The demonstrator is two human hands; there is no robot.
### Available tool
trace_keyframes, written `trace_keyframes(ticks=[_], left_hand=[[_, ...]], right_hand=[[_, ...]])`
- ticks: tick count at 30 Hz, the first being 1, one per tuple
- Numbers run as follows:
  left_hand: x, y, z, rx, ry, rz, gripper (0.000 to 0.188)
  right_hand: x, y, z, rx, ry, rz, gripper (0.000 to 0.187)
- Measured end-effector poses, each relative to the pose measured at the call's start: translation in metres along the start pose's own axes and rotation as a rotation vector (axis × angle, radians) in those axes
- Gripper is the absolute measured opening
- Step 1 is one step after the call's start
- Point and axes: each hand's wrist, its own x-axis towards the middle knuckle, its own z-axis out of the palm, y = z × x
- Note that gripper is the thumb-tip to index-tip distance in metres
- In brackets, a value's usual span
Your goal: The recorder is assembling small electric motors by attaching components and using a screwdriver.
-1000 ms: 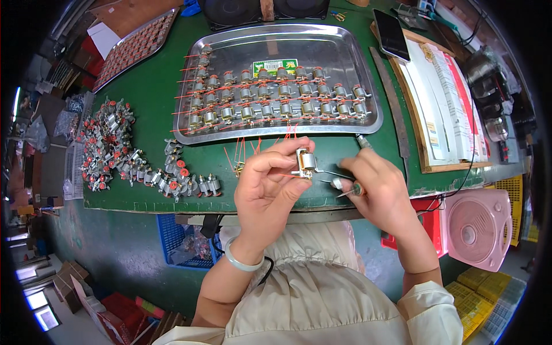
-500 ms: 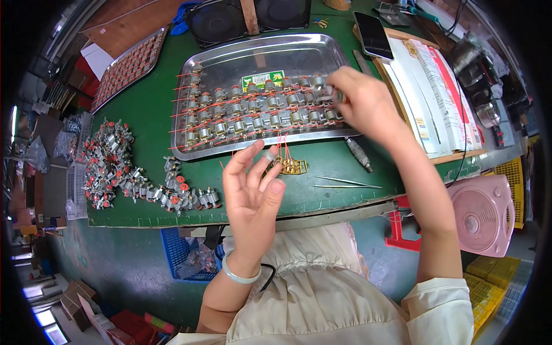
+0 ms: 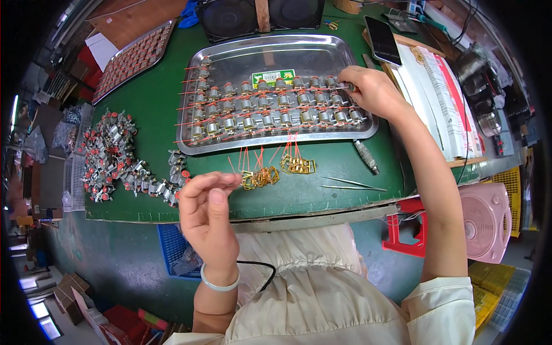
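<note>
A steel tray (image 3: 270,47) holds rows of small silver motors (image 3: 249,123) with red wires. At the right end of its top row, my right hand (image 3: 376,92) is closed in a pinch on a small motor (image 3: 347,86), mostly hidden by my fingers. Over the table's front edge, my left hand (image 3: 208,215) is loosely curled, thumb apart from the fingers, nothing seen in it. Its fingertips are nearest to small brass frames with red wires (image 3: 261,177). Another bunch of brass frames (image 3: 299,165) lies before the tray. Left of that hand is a heap of loose motors (image 3: 109,152).
Tweezers (image 3: 353,187) and a metal-handled tool (image 3: 366,156) lie at the front right. A phone (image 3: 382,40) rests by a board with papers (image 3: 422,103). Another filled tray (image 3: 135,63) stands far left. Black speakers (image 3: 227,18) stand behind; a pink fan (image 3: 486,221) is at right.
My left hand has moved left and down, uncovering more brass frames and now hiding the front end of the motor heap. My right hand stays at the row's right end. The view has shifted slightly.
</note>
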Motion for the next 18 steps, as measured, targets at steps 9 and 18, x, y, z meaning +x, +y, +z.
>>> trace_keyframes(ticks=[9,18], left_hand=[[0.005,0.003,-0.035,0.243,0.057,0.136,0.015],[0.004,0.004,-0.05,0.415,0.126,0.152,0.013]], right_hand=[[0.006,-0.004,-0.007,0.089,-0.033,0.107,0.023],[0.02,-0.015,0.005,-0.012,-0.081,0.022,0.023]])
